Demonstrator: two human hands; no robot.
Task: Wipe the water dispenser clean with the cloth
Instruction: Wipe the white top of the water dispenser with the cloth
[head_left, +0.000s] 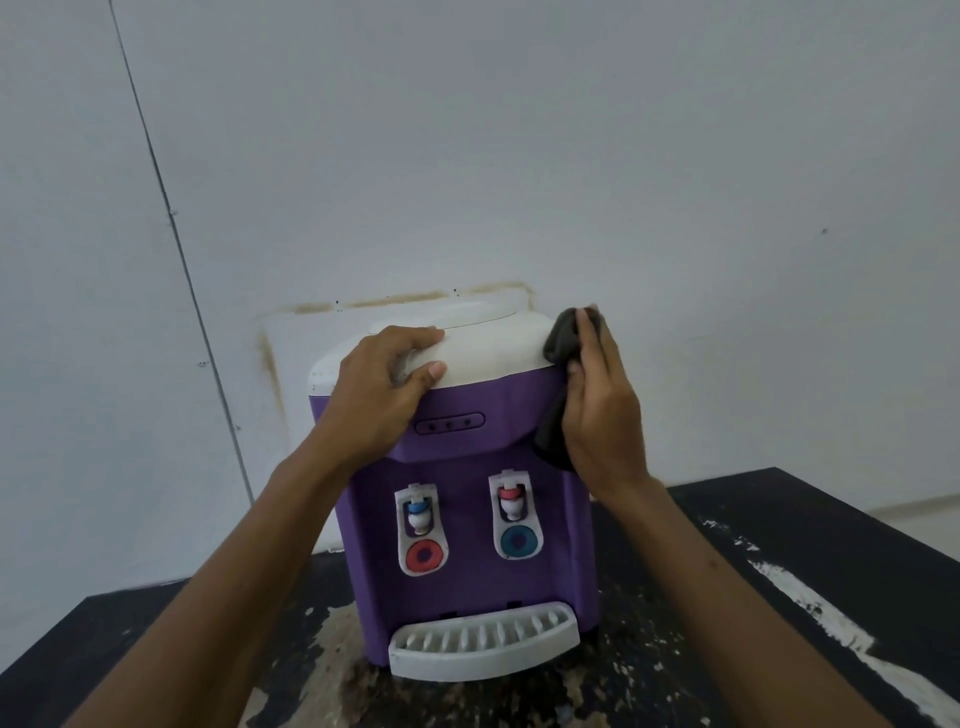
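Pressing cloth (563, 338) to dispenser (467, 525) — right hand (602, 410); left hand (379, 389) grips top.

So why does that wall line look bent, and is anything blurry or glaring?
Head view: the wide-angle lens slightly bows the wall seam; light is soft and even, no glare; the water dispenser is sharp; the dark cloth under the right hand shows little detail.

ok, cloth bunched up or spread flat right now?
Bunched. The dark cloth sits wadded in folds under the right hand, pressed against the water dispenser's upper right corner, a loose end hanging below the palm.
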